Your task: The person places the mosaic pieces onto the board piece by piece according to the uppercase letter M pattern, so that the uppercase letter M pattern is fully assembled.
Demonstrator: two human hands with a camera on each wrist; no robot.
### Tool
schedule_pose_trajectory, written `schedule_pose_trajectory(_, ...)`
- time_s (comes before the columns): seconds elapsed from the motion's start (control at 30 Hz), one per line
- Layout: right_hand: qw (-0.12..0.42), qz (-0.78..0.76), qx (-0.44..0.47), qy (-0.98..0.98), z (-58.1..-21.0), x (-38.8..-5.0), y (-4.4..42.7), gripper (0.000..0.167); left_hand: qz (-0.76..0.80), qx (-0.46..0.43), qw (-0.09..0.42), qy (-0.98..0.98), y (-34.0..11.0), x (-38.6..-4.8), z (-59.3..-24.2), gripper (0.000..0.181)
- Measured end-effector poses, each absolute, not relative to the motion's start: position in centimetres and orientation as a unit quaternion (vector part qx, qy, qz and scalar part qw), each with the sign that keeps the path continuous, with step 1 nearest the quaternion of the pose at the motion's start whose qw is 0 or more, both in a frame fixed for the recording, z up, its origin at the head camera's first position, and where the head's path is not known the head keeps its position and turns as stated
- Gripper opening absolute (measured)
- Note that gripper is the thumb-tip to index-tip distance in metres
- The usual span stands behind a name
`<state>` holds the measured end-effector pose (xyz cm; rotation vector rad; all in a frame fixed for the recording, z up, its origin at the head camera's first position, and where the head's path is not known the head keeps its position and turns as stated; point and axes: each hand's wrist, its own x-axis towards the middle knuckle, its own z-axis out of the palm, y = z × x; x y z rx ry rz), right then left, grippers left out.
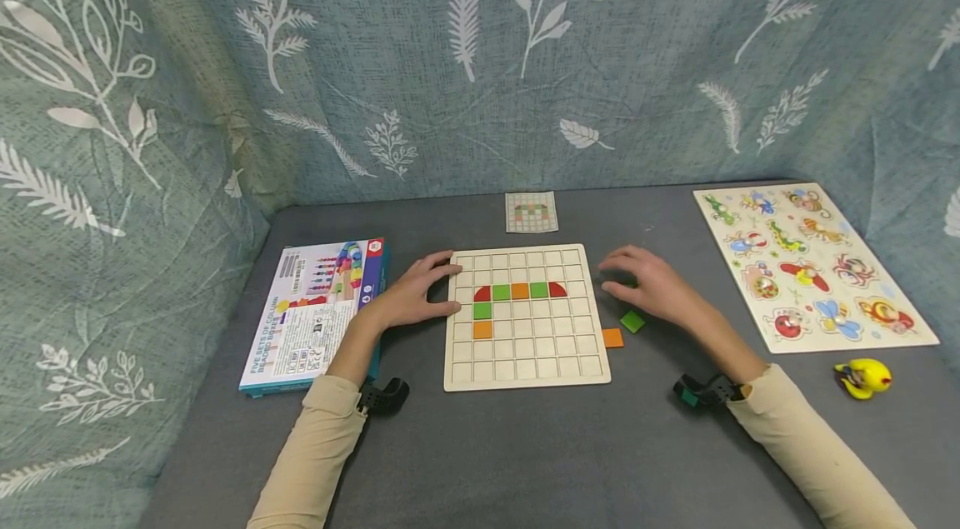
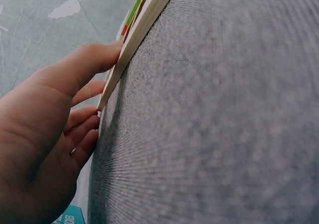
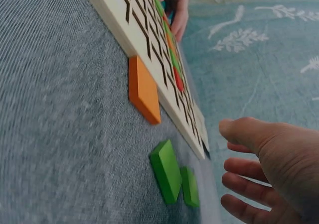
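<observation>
A wooden grid board (image 1: 525, 354) lies mid-table. Red quarter-rounds with green and orange squares form a row on it, and a green tile (image 1: 482, 311) and an orange tile (image 1: 482, 330) run down below the row's left end. My left hand (image 1: 408, 293) touches the board's left edge with thumb and fingertips, fingers fairly straight. Just off the right edge hovers my right hand (image 1: 651, 283), fingers loosely bent, nothing seen in it. Below it are a loose orange tile (image 1: 612, 338) against the board and a green tile (image 1: 632, 321). The right wrist view shows another green tile (image 3: 190, 186) beside that one.
A small pattern card (image 1: 531, 212) lies behind the board. On the left is a boxed toy set (image 1: 315, 312). An insect picture board (image 1: 813, 262) and a yellow toy (image 1: 864, 378) lie on the right. Patterned cloth (image 1: 420, 54) hangs behind the table.
</observation>
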<state>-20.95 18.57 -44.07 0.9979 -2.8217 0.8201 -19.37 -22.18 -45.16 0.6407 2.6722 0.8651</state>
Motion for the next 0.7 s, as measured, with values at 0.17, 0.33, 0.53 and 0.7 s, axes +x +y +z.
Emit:
schedule_pose_trajectory(0.17,0.007,0.247,0.318,-0.915,-44.3,-20.9,19.3,0.032,0.296,0.223,0.126,0.920,-22.2,-19.4,-45.2,0.068)
schedule_pose_trajectory(0.33,0.002,0.234,0.316,-0.919,-44.6,-20.8,19.8,0.031,0.297,0.228,0.123,0.919,-22.2,-19.4,-45.5,0.068)
schedule_pose_trajectory(0.53,0.000,0.233,0.313,-0.921,-44.6,-20.6,20.2,0.032,0.299,0.229,0.119,0.919,-22.3,-19.4,-45.6,0.067)
schedule_pose_trajectory(0.7,-0.001,0.230,0.316,-0.921,-44.8,-20.3,20.3,0.032,0.299,0.228,0.121,0.919,-22.3,-19.4,-45.6,0.067)
